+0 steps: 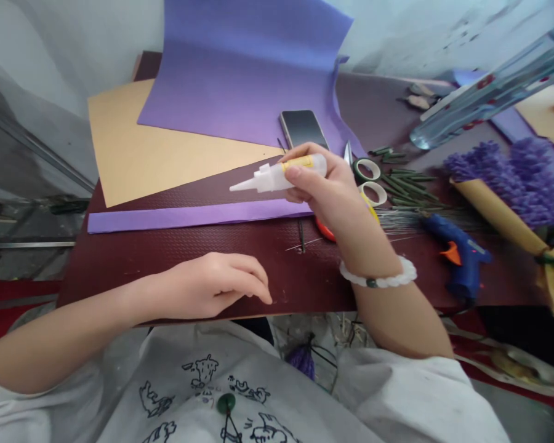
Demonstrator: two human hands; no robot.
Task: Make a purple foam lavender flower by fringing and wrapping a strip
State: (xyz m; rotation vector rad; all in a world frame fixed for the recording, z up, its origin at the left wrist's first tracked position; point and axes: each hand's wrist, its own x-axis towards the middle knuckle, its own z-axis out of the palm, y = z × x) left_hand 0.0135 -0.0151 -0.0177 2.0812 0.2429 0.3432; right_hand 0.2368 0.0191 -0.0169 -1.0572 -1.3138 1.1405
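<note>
My right hand (321, 178) is wrapped round a small white glue bottle (277, 174) with a yellow label. The bottle is held above the table, tilted nearly flat, its narrow nozzle pointing left. Below it lies a long folded purple paper strip (189, 215). My left hand (226, 286) rests at the table's near edge, its fingers loosely curled together and nothing visible in them. Between the hands and the strip, a short dark green stem piece (301, 237) lies across a thin wire.
Purple paper (249, 74) and tan paper (133, 147) cover the back. A phone (305, 128), tape rolls (373, 193), partly hidden scissors (348, 154), green stems (409, 187), a blue glue gun (464, 252), a bottle (484, 101) and purple flowers (512, 175) are also here.
</note>
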